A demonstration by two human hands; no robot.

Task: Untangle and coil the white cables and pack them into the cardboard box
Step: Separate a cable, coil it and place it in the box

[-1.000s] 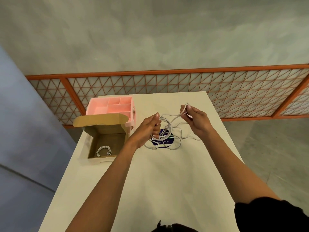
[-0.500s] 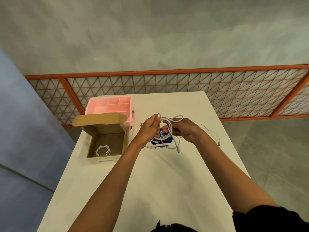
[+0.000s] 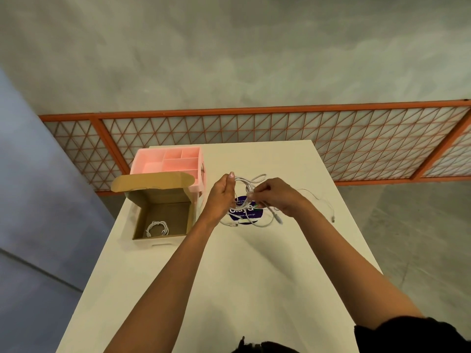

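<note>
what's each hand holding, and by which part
The white cable tangle: left hand grips its looped part, right hand pinches strands on its right side.

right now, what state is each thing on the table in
cardboard box, open, flap up
coiled cable, lying inside the cardboard box
white cable, partly looped, held above the table
left hand, holds the loops
right hand, pinches a strand
thin cable, loose on the table, right side
pink organiser, open-topped, behind the cardboard box
</note>
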